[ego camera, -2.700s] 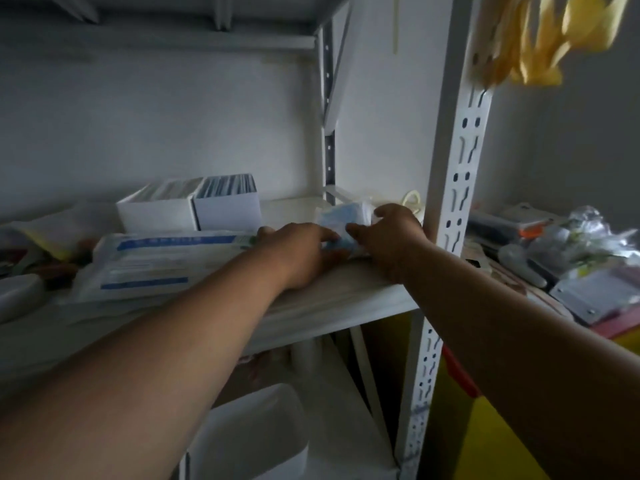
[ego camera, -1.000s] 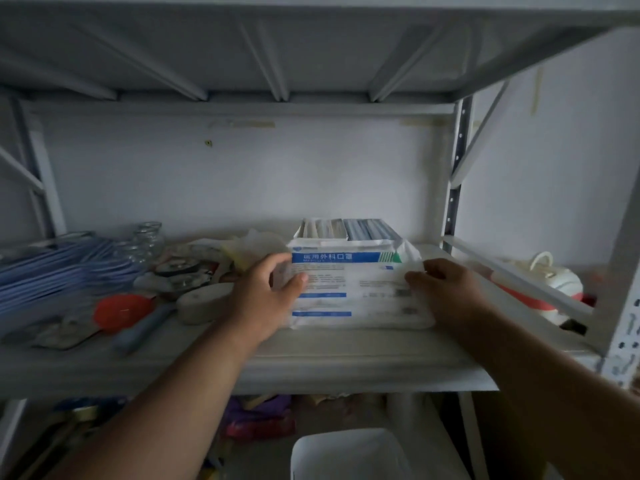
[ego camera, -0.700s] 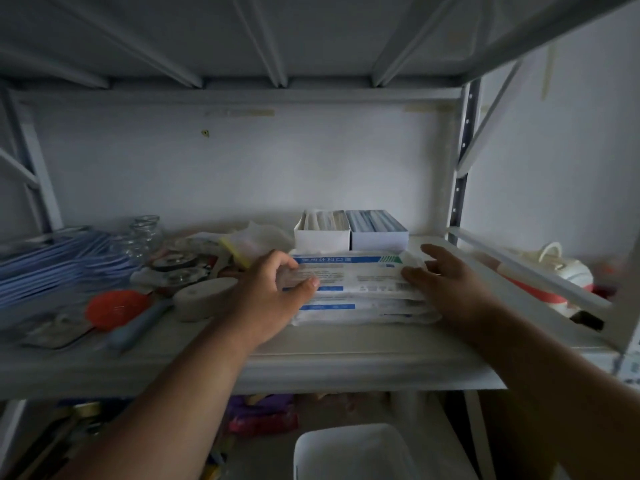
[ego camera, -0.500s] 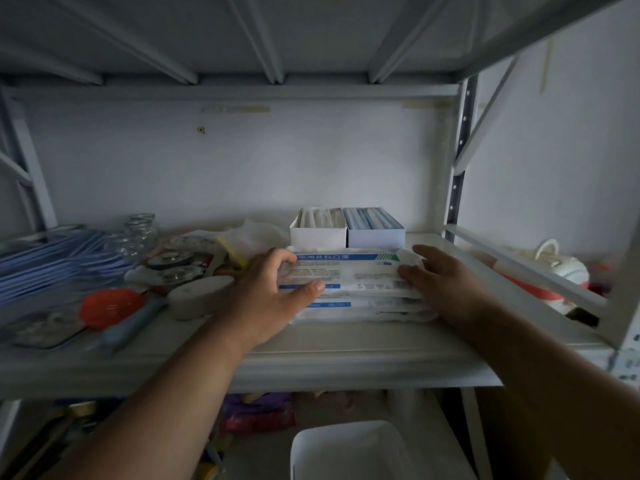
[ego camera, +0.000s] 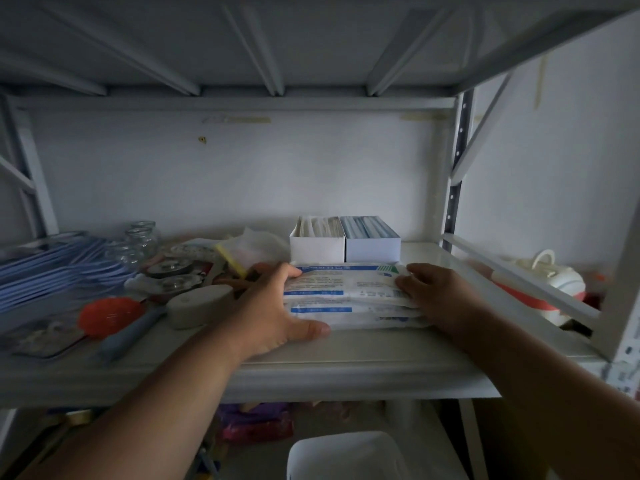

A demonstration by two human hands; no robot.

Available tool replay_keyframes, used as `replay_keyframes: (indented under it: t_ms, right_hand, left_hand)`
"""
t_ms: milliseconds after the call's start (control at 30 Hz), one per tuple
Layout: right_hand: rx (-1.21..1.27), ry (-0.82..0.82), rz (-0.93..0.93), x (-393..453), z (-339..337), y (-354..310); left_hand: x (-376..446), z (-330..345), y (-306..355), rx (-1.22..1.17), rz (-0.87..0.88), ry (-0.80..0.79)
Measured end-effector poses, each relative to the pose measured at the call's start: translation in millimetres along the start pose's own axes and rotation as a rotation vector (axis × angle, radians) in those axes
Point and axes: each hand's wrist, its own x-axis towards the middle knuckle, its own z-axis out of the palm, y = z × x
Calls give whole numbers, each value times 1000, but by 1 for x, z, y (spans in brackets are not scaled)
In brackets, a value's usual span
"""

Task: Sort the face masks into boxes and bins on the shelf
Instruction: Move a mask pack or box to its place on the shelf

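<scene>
Fingers [ego camera: 294, 271] of left hand [ego camera: 273, 313] curl round the mask packs [ego camera: 349, 299]; right hand [ego camera: 436, 296] clamps the other end. Stack sits on shelf [ego camera: 346, 372] before boxes [ego camera: 344, 242]. Step: squaring stack. Next: probably release.

Dim bluish light, deep shadow below, wide-angle bending at edges, soft focus
</scene>
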Motion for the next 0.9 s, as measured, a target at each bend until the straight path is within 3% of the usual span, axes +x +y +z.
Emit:
replay_keyframes:
  t_ms: [267, 433, 667, 900]
  right_hand:
    - [52, -34, 119, 14, -6, -6]
    - [34, 50, 75, 15, -5, -3]
    - [147, 35, 68, 15, -9, 3]
    - [439, 111, 125, 12, -16, 7]
  left_hand:
    - [24, 3, 3, 122, -39, 8]
    - [28, 12, -7, 54, 5, 67]
    - [30, 17, -16, 3, 35, 84]
    - [22, 7, -14, -205, 98, 109]
